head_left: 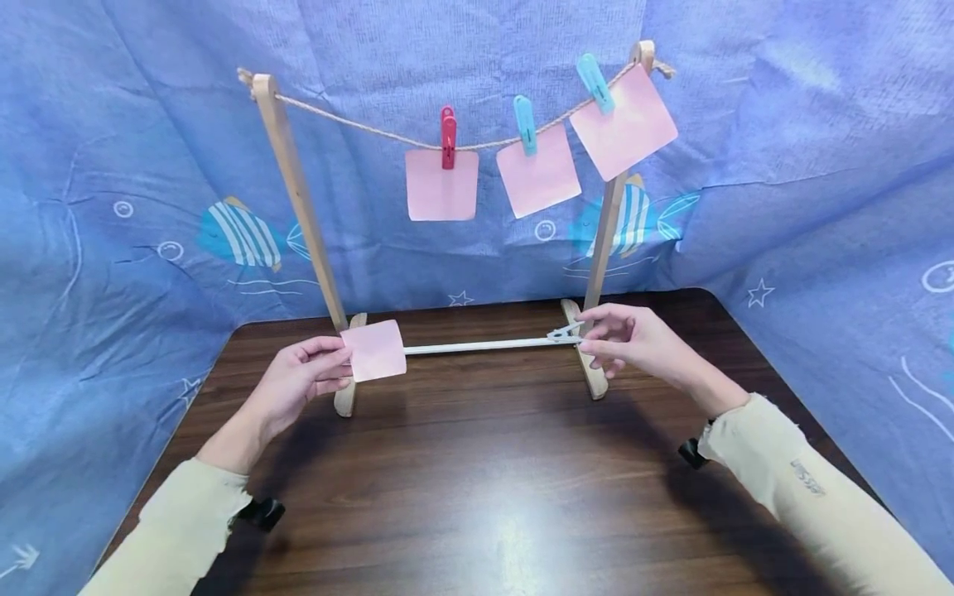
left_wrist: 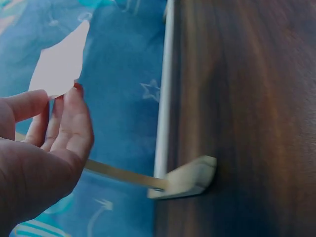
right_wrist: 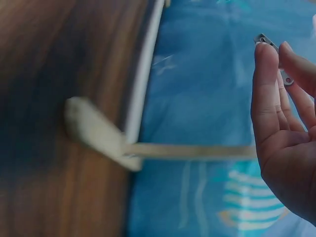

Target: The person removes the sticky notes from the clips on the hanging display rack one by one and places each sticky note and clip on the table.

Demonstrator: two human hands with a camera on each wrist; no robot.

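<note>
My left hand (head_left: pixel 294 377) pinches a pink paper square (head_left: pixel 378 352) by its left edge, in front of the stand's left foot. In the left wrist view the paper (left_wrist: pixel 59 64) stands up from the thumb and fingertips, slightly bent. My right hand (head_left: pixel 629 335) pinches a light grey clothespin (head_left: pixel 564 334) between thumb and fingers near the right foot. Its far end points left toward the paper, with a wide gap between the two. The right wrist view shows the clothespin (right_wrist: pixel 288 78) partly hidden behind the fingers.
Behind, a sagging rope (head_left: pixel 350 126) joins two wooden posts. A red clothespin (head_left: pixel 448 136) and two blue ones, left (head_left: pixel 525 124) and right (head_left: pixel 595 83), hold pink squares on its middle and right. A white bar (head_left: pixel 477 345) links the feet on the dark wooden table (head_left: pixel 462 463).
</note>
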